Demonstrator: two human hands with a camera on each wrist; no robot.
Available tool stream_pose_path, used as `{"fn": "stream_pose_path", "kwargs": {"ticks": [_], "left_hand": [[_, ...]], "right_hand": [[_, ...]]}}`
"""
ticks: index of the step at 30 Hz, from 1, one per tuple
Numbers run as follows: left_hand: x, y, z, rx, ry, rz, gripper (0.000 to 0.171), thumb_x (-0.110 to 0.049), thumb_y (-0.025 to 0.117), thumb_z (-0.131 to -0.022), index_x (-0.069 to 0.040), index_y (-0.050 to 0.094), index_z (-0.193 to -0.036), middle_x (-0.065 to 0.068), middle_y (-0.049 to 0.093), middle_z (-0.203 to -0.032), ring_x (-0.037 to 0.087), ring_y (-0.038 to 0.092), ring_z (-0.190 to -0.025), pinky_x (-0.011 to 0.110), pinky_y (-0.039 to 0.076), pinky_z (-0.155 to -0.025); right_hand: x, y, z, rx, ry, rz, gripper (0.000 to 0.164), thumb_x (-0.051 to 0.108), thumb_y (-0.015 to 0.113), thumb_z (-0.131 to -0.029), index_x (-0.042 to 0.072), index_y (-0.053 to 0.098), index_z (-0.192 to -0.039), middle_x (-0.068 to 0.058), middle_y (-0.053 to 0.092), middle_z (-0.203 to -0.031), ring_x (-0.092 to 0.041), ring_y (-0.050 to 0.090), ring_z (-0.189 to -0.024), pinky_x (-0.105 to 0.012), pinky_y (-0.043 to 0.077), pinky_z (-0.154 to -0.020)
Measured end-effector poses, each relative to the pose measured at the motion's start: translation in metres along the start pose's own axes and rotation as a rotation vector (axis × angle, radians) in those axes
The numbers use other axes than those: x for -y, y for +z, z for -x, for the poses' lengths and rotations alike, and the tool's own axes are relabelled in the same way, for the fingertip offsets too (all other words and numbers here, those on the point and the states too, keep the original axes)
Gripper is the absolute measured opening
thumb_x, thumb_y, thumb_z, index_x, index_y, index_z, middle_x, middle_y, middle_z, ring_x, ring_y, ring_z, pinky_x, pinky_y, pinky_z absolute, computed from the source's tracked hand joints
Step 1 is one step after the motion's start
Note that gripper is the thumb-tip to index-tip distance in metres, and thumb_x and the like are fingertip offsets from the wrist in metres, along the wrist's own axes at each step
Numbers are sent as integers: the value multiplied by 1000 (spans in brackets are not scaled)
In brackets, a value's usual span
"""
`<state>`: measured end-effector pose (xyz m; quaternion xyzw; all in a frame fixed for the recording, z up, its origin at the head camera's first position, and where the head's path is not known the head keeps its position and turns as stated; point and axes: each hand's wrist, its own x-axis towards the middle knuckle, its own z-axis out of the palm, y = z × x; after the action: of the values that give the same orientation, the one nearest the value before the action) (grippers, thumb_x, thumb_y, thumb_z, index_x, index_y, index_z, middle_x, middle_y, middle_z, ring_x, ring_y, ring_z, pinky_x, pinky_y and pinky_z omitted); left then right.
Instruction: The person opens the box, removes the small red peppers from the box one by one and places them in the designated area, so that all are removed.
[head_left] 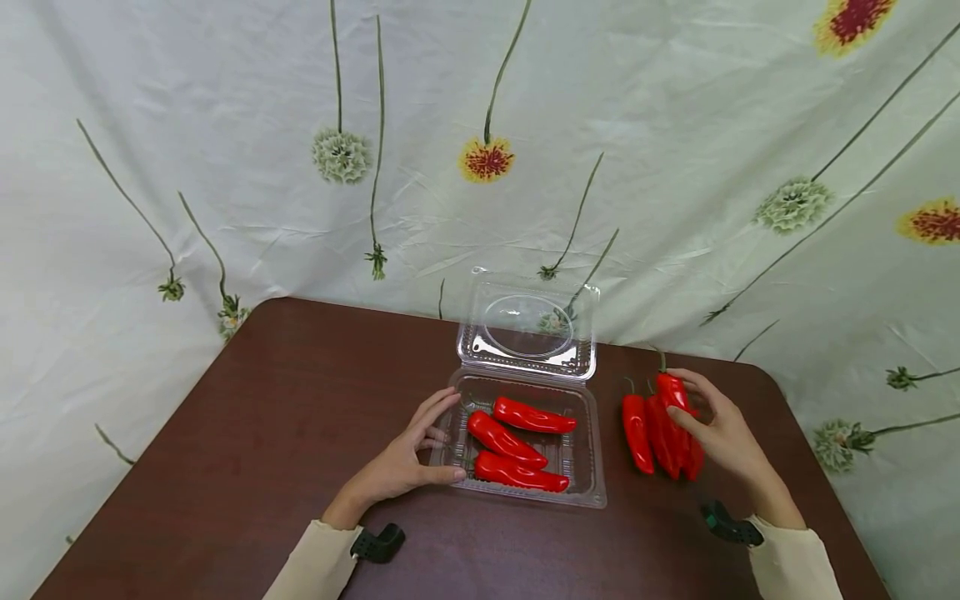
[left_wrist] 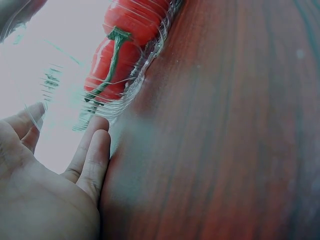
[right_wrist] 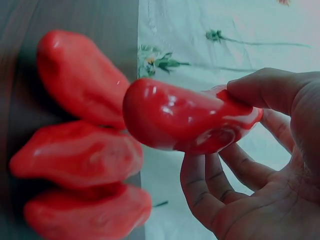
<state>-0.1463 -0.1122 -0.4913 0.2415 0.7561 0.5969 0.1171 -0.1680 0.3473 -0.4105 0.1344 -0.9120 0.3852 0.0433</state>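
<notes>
A clear plastic clamshell box (head_left: 598, 467) stands with its lid (head_left: 480, 350) raised at the back. Inside lie three red peppers, the back pepper (head_left: 534, 415), the middle pepper (head_left: 506, 440) and the front pepper (head_left: 519, 473). My left hand (head_left: 397, 462) rests at the box's left side, fingers spread and fairly straight, thumb by the front left corner. To the right of the box, my right hand (head_left: 723, 433) pinches a red pepper (right_wrist: 175, 115) between thumb and fingers, stem pointing away. It is above other red peppers (right_wrist: 80, 155) lying side by side on the table.
The dark brown table (head_left: 337, 375) has rounded far corners. Behind it hangs a pale cloth (head_left: 262, 125) with printed flowers, and the raised lid stands close to it. A dark band (head_left: 378, 543) is on the left wrist, another band (head_left: 731, 525) on the right.
</notes>
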Motion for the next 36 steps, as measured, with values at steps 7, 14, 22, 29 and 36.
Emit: {"fn": "stream_pose_path", "kwargs": {"ticks": [7,14,22,29,36], "left_hand": [[0,0,-1,-7,-10,-8,97,-24,81,-84,-21,21,-161,-5,8,-167,28,49,-114,36,44,-99],[1,-1,-2,-12,6,-26,97,-25,81,-84,-19,22,-160,-3,10,-167,27,50,-112,35,45,-99],[1,0,-3,-4,11,-16,97,-23,81,-84,-18,21,-161,-2,9,-167,28,50,-112,35,44,-98],[0,0,-1,-1,-1,-18,97,-23,81,-84,-19,21,-161,-2,9,-167,27,50,-112,34,44,-99],[0,1,0,-11,-7,-20,97,-25,81,-84,-20,22,-160,-2,9,-167,27,50,-113,35,44,-99]], "right_hand": [[-15,-10,12,-61,26,19,53,10,65,-97,9,45,-147,-26,59,-133,4,56,-97,-25,54,-71],[-27,-21,20,-145,71,16,55,11,63,-99,8,42,-150,-29,53,-135,10,56,-92,-25,55,-65],[-46,-23,32,-164,177,-3,58,16,59,-102,6,36,-153,-34,49,-136,16,53,-88,-22,52,-65],[-61,-20,40,-139,247,7,57,21,55,-104,5,33,-154,-36,49,-138,24,43,-91,-19,50,-68],[-70,-16,40,-113,272,13,57,20,56,-104,2,34,-153,-39,47,-140,6,57,-101,-16,48,-70]]}}
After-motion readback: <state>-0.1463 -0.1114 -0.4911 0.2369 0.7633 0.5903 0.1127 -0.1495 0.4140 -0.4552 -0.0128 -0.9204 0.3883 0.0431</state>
